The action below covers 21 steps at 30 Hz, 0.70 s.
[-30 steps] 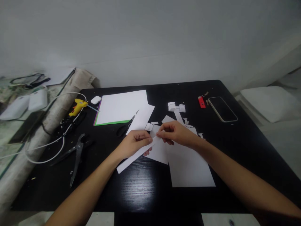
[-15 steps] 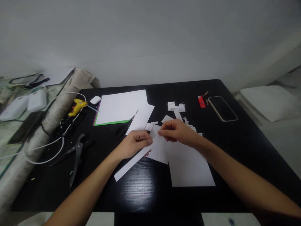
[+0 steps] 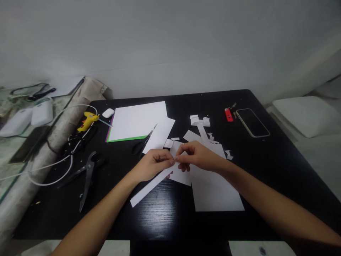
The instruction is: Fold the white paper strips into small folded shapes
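Over the middle of the black table (image 3: 279, 167), my left hand (image 3: 151, 164) and my right hand (image 3: 198, 156) meet fingertip to fingertip. Both pinch the upper end of a long white paper strip (image 3: 149, 187), which slants down to the left toward the table's front. Under my right hand lies a white paper sheet (image 3: 215, 190) with a smaller white piece (image 3: 182, 175) beside it. Small white paper scraps (image 3: 201, 122) lie just beyond my right hand.
A stack of white paper with green and purple edges (image 3: 137, 121) lies at the back, black scissors (image 3: 140, 145) beside it. Left are large shears (image 3: 86, 174), a yellow glue gun (image 3: 87, 121), a white cable (image 3: 61, 161) and an earbud case (image 3: 108, 113). A red lighter (image 3: 228, 115) and phone (image 3: 252, 122) lie right.
My right hand has slid left along the strip until its fingertips meet my left hand's. The strip's lower end has dropped slightly toward the table's front.
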Each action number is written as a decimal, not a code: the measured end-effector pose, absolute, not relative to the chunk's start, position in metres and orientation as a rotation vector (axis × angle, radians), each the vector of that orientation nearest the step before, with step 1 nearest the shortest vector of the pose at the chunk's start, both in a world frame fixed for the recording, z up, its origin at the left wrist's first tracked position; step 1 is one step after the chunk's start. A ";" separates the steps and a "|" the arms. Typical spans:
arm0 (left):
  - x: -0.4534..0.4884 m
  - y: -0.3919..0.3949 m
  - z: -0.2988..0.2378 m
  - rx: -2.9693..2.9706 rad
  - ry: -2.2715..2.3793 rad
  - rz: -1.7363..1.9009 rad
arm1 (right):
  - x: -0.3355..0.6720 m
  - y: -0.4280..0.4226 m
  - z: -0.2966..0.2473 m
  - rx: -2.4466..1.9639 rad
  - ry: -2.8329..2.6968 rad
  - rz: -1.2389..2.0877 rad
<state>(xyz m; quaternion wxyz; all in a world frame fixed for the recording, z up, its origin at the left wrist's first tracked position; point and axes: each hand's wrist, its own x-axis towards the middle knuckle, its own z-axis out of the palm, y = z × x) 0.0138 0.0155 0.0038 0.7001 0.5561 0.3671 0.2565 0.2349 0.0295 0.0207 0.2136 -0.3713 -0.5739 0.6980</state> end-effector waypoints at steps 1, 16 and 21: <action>0.013 0.015 0.004 1.236 0.818 0.561 | 0.236 0.030 0.021 -1.041 -1.607 1.919; 0.013 0.016 0.004 1.270 0.852 0.530 | 0.242 0.038 0.020 -1.039 -1.632 1.957; 0.015 0.016 0.006 1.243 0.876 0.518 | 0.239 0.035 0.013 -1.055 -1.557 1.978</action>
